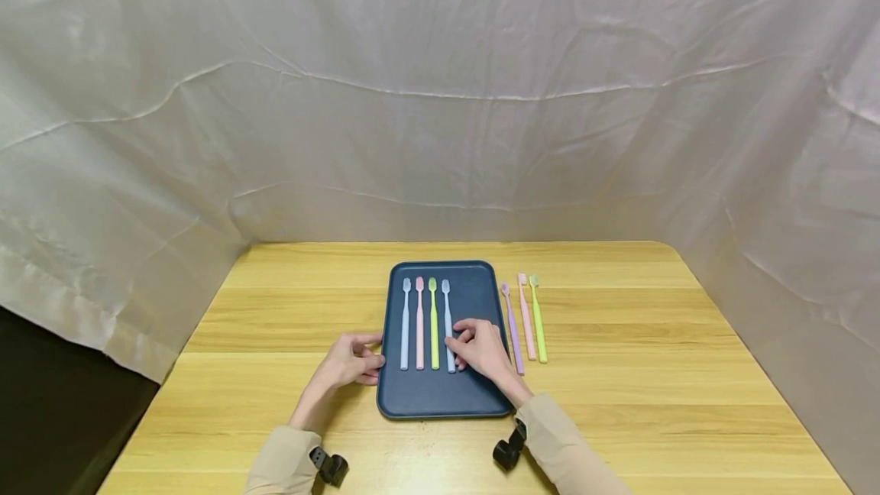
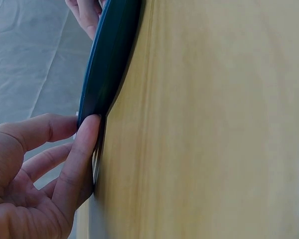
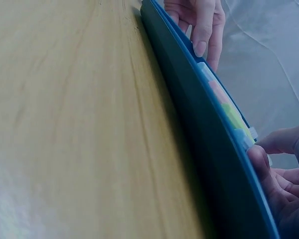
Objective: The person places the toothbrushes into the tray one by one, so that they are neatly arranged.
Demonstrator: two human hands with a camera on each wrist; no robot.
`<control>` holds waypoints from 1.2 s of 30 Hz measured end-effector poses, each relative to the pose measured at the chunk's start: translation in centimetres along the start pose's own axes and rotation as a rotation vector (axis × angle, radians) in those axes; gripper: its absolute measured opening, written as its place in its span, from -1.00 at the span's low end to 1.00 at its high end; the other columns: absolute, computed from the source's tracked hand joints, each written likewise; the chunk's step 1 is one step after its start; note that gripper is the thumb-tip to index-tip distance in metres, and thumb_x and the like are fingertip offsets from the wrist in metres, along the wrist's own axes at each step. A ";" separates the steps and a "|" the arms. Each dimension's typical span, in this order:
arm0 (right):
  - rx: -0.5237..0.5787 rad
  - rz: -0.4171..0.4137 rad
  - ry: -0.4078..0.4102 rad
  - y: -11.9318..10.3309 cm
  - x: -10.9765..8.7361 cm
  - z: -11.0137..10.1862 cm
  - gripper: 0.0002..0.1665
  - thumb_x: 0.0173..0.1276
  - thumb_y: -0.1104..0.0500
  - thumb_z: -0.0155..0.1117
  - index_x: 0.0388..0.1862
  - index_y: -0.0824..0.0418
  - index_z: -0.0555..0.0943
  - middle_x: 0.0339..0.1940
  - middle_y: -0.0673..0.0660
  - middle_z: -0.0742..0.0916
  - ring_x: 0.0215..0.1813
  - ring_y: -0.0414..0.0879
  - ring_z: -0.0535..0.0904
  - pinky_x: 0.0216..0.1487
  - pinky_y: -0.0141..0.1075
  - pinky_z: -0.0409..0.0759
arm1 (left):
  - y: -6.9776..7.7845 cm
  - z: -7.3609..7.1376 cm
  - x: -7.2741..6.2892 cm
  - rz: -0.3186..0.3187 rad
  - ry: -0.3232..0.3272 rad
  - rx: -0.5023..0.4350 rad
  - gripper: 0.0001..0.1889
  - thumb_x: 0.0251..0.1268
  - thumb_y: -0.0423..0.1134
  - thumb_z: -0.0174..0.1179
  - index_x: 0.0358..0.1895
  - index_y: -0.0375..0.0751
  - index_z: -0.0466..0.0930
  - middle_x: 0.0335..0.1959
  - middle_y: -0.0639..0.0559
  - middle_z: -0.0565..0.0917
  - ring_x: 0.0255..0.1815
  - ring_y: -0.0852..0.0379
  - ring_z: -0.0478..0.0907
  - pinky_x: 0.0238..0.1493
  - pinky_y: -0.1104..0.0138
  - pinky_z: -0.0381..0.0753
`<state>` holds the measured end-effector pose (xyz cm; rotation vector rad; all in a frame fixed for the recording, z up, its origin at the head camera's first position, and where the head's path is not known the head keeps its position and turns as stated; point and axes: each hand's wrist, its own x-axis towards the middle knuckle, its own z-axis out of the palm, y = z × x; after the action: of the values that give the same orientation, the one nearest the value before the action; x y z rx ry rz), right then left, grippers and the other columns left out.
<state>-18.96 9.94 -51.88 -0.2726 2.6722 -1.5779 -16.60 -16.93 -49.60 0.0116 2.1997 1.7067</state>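
Observation:
A dark blue tray (image 1: pixel 474 396) lies on the table, bearing a row of toothbrushes: a light blue one (image 1: pixel 405 327), a pink one (image 1: pixel 420 327), a yellow-green one (image 1: pixel 434 327) and a second blue one (image 1: pixel 448 327). The right hand (image 1: pixel 479 347) pinches the handle of that rightmost blue toothbrush, which lies on the tray with its head pointing away. At the tray's left rim, the left hand (image 1: pixel 354 360) grips the edge between thumb and fingers, as the left wrist view shows. In the right wrist view the right thumb and forefinger meet at the blue handle's end (image 3: pixel 243 138).
Right of the tray, on the wooden table (image 1: pixel 653 373), lie a purple toothbrush (image 1: pixel 513 331), a pink toothbrush (image 1: pixel 527 323) and a green toothbrush (image 1: pixel 539 323). The purple one is close to the tray's right rim. A pale curtain (image 1: pixel 447 151) hangs behind the table and at both sides.

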 end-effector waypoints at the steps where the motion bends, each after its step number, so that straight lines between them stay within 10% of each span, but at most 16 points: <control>1: 0.003 -0.001 -0.003 0.0 0.0 0.0 -0.61 0.28 0.23 0.42 0.03 0.42 0.65 -0.60 0.07 0.75 -0.73 -0.26 0.59 -0.64 -0.36 0.71 | 0.0 0.0 0.0 0.004 0.000 0.002 -0.43 0.27 -0.55 0.22 0.35 -0.60 0.35 -0.34 -0.21 0.64 -0.54 0.14 0.68 -0.36 0.20 0.88; 36: 0.066 -0.010 0.012 0.0 0.1 0.2 -0.64 0.29 0.28 0.40 0.00 0.47 0.66 -0.58 0.15 0.73 -0.72 -0.19 0.61 -0.68 -0.34 0.71 | 0.3 0.0 -0.4 0.013 -0.024 0.004 -0.40 0.28 -0.53 0.23 0.38 -0.62 0.31 -0.28 -0.30 0.66 -0.50 0.10 0.70 -0.31 0.11 0.89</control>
<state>-19.00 9.80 -51.99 -0.2759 2.6257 -1.6716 -16.31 -16.95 -49.19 0.0466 2.1905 1.7000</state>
